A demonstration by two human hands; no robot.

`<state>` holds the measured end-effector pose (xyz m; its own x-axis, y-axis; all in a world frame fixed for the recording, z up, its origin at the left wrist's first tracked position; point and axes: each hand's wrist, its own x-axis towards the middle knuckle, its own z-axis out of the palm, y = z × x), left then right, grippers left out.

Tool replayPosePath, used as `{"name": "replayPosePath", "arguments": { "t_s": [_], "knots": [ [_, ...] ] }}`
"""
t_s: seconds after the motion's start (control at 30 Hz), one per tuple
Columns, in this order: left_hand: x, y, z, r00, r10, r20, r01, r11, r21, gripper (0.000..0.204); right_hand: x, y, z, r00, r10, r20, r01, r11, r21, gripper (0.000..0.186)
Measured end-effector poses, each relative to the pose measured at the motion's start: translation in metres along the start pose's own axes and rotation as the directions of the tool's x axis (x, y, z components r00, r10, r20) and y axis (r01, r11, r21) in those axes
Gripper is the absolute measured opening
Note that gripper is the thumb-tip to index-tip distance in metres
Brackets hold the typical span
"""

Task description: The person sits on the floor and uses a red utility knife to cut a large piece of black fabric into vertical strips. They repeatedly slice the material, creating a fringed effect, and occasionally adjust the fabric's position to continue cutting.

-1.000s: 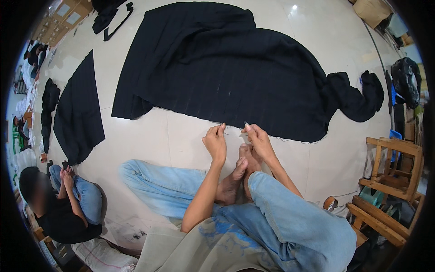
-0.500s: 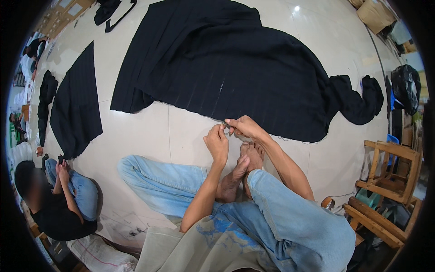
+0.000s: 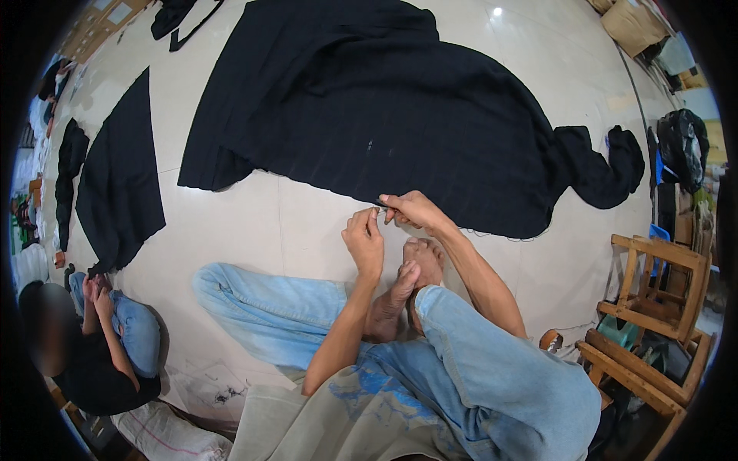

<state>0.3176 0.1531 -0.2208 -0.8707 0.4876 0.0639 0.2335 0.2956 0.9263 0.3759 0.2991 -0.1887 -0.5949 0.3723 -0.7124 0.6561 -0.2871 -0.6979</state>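
A large black cloth (image 3: 430, 115) with faint stripes lies spread over the floor in front of me, its near edge reaching my hands. At that edge my right hand (image 3: 413, 209) is closed, thumb and fingers pinching the cloth's border. Just left of it and slightly nearer, my left hand (image 3: 364, 240) is closed too, with thumb and forefinger pressed together. Something thin, perhaps thread, shows between the fingertips of both hands, too small to name. Loose threads hang along the cloth's edge to the right of my hands.
My bare feet (image 3: 423, 261) are just below my hands. Another person (image 3: 108, 346) sits at left, hands on a smaller black cloth (image 3: 123, 177). Wooden stools (image 3: 661, 284) and a black plastic bag (image 3: 683, 150) stand at right. A white sack (image 3: 173, 438) lies lower left.
My hands stay at the cloth's edge, with the fingertips shifting slightly. The whole view has moved a little. The other person's hands have shifted on the smaller cloth.
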Motion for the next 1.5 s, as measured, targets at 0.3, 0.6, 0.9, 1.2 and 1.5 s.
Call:
{"name": "replayPosePath", "arguments": {
  "t_s": [0.3, 0.6, 0.9, 1.2, 1.5],
  "knots": [
    [0.007, 0.028, 0.021, 0.641, -0.694, 0.327, 0.734, 0.430, -0.525, 0.022, -0.076, 0.024, -0.049, 0.982, -0.069, -0.178, 0.141, 0.892, 0.429, 0.050],
    [0.004, 0.039, 0.041, 0.715, -0.615, 0.333, 0.698, 0.608, -0.378, 0.022, -0.098, 0.033, -0.048, 0.981, -0.106, -0.160, 0.178, 0.818, 0.547, 0.049],
    [-0.012, 0.037, 0.023, 0.743, -0.569, 0.354, 0.668, 0.668, -0.329, 0.021, -0.091, 0.031, -0.041, 0.992, -0.087, -0.095, 0.125, 0.824, 0.552, 0.048],
    [-0.032, 0.024, 0.006, 0.834, -0.414, 0.364, 0.532, 0.779, -0.332, 0.029, -0.063, 0.040, -0.029, 1.000, 0.008, -0.018, -0.004, 0.981, 0.193, 0.051],
    [-0.032, 0.026, 0.008, 0.859, -0.357, 0.366, 0.482, 0.805, -0.346, 0.027, -0.034, 0.028, -0.018, 0.999, 0.046, 0.004, -0.046, 0.997, -0.068, 0.054]
  ]
}}
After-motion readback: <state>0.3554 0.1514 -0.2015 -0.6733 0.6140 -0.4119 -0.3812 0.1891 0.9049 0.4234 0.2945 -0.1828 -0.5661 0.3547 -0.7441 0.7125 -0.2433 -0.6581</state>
